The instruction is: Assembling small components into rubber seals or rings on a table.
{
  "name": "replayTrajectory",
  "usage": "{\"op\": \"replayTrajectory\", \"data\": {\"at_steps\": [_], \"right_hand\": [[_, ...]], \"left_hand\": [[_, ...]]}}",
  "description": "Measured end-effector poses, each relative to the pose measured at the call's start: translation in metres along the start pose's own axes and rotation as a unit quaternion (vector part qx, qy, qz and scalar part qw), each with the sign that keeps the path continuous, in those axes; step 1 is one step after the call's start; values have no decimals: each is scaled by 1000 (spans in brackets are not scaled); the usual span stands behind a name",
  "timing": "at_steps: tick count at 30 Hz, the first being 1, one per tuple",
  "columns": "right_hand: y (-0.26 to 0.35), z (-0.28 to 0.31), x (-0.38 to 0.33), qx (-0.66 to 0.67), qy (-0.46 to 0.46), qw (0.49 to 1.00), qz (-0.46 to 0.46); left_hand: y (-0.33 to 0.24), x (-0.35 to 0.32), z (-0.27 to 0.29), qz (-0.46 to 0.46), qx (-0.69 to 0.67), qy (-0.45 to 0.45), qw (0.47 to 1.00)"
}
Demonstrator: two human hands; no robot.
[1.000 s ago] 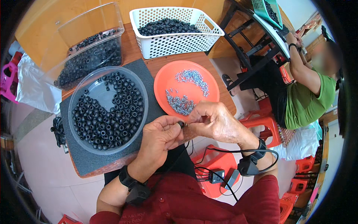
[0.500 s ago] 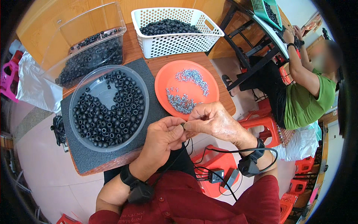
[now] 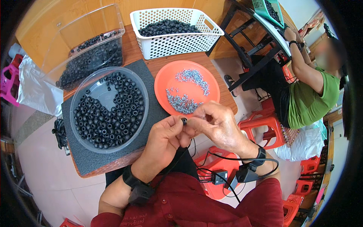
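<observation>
A small black hollow, rounded piece [image 3: 184, 121] is pinched between the thumb and fingers of my left hand [image 3: 165, 138], its open side showing. Right beside it, the fingers of my right hand [image 3: 218, 123] are closed in a pinch; whatever they hold is hidden. Both hands meet in front of the table edge, just below an orange plate [image 3: 162, 77] carrying small silvery metal parts [image 3: 183, 104] in two loose groups. To the left, a round clear tub [image 3: 103, 99] holds many black hollow pieces [image 3: 109, 126] of the same look.
Behind the tub stands a clear plastic bin [image 3: 94, 47] with more black pieces, beside a white perforated basket [image 3: 176, 47] of them. A dark grey mat [image 3: 89, 164] lies under the tub. Cables run to a red stool [image 3: 213, 189]. A person in green [image 3: 312, 98] works at another table, right.
The black piece has turned in my left fingers, so more of its opening shows. My right fingers have shifted slightly away from it. The view has moved a little.
</observation>
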State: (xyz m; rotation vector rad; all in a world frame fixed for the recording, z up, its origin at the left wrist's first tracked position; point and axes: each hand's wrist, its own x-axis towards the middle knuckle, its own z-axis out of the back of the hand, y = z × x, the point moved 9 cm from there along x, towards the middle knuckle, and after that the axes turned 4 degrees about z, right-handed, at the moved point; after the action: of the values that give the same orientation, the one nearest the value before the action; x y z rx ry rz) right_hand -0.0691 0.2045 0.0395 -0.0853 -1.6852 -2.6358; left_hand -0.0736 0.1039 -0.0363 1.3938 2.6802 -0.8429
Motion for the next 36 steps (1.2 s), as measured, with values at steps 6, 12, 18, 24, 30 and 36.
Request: {"op": "replayTrajectory", "data": {"at_steps": [6, 12, 18, 24, 30, 36], "right_hand": [[53, -1, -19, -179, -79, 948, 252], [51, -31, -33, -279, -86, 894, 341], [58, -54, -39, -377, -69, 836, 393], [67, -33, -34, -289, -71, 896, 331], [68, 3, -29, -208, -85, 921, 318], [63, 6, -38, -192, -132, 915, 329]], "left_hand": [[-7, -3, -4, -22, -38, 1, 999], [-3, -2, -2, -26, -40, -40, 998], [-6, -9, -9, -36, -61, -7, 997], [-10, -15, 0, -46, 4, -39, 998], [-12, -15, -7, -47, 70, -69, 994], [-12, -16, -20, -67, 122, -110, 984]]}}
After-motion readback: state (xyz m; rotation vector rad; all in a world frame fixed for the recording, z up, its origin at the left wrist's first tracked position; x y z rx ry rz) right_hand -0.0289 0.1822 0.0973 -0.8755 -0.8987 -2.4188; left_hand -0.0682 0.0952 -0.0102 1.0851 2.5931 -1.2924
